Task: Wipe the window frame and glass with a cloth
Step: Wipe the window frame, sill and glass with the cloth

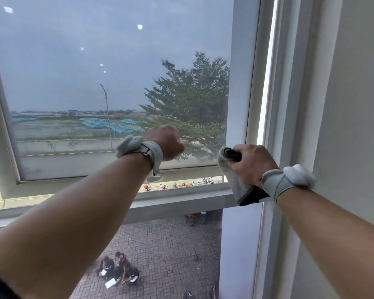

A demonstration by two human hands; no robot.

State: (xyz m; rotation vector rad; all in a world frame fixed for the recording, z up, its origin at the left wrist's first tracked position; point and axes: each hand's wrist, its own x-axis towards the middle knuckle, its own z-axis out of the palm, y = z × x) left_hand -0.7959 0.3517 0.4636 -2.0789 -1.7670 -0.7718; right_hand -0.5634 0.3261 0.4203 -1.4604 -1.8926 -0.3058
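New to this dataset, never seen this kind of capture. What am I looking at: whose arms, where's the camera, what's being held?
There is no robot here. One wide-angle camera sits on a person's head and looks forward and down, so the two bare arms reaching in from the bottom are the wearer's own.

Each wrist carries a pale strap with a rounded white unit on it; I cannot tell what it does.

The right hand grips a grey cloth with a dark edge, at the lower right corner of the window sash, beside the white outer frame.

The left hand is curled into a fist near the bottom of the glass; whether it holds something is hidden.

The sash is tilted open at the bottom. Below is a brick courtyard, seen from high up.
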